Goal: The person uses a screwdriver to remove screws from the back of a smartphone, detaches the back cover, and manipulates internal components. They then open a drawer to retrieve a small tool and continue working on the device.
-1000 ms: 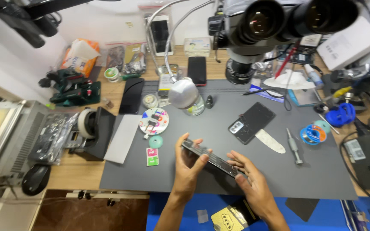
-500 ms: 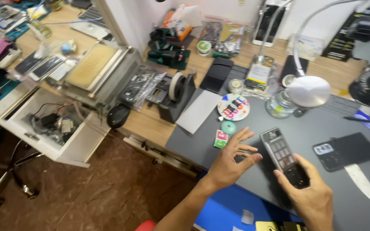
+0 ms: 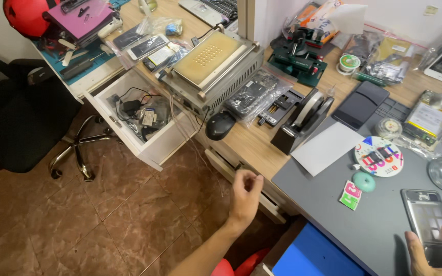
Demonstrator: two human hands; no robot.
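My right hand [image 3: 436, 255] sits at the bottom right corner and grips the lower end of an opened phone frame [image 3: 426, 219], which lies flat on the grey mat [image 3: 333, 204]. My left hand [image 3: 246, 191] is off the mat, out past the desk's front edge and over the brown tiled floor. Its fingers are curled together against the thumb. Whether something small is pinched in them cannot be seen. A shallow desk drawer front [image 3: 241, 171] is just beyond that hand.
An open white drawer [image 3: 129, 117] holds cables and small parts. On the desk stand a grey heating-plate machine [image 3: 216, 66], a black mouse [image 3: 220, 125], a tape dispenser [image 3: 303, 120], a white sheet [image 3: 328, 148] and a round parts dish [image 3: 378, 156]. A black chair [image 3: 21, 117] stands at the left.
The view has swung left and down toward the floor. My left hand left the mat and moved out past the desk edge, fingers closing. My right hand keeps hold of the phone frame.
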